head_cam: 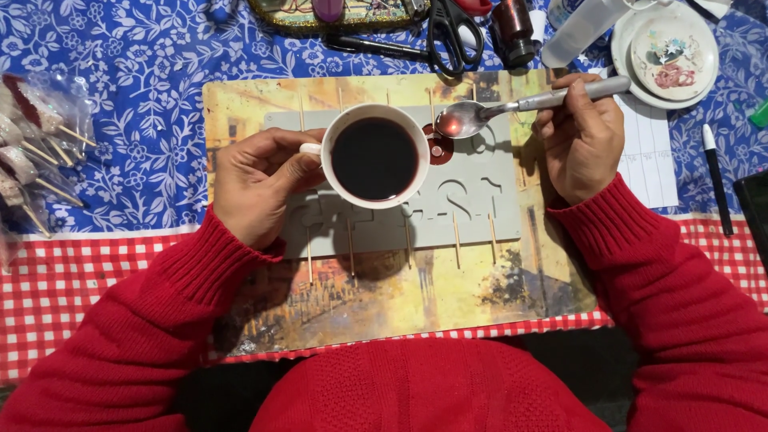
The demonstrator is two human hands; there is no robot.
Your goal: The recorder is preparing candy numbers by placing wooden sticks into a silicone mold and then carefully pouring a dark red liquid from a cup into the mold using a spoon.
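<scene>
My left hand [258, 182] grips the handle of a white cup [374, 157] full of a dark red liquid, held above a grey silicone mould [480, 200]. My right hand [580, 136] holds a metal spoon [472, 117] by its handle, its bowl wet with red liquid and hovering just right of the cup's rim. One mould cavity under the spoon [438, 149] is filled with dark red. Thin wooden sticks [456, 237] lie across the mould. The mould rests on a yellow painted placemat [448, 296].
Wrapped sticks with white tops [32, 144] lie at the left. Black scissors [453, 32], a dark bottle [514, 30], a clear bottle [580, 29] and a white plate [668, 54] sit along the back. A marker [716, 178] and white paper [650, 157] lie at the right.
</scene>
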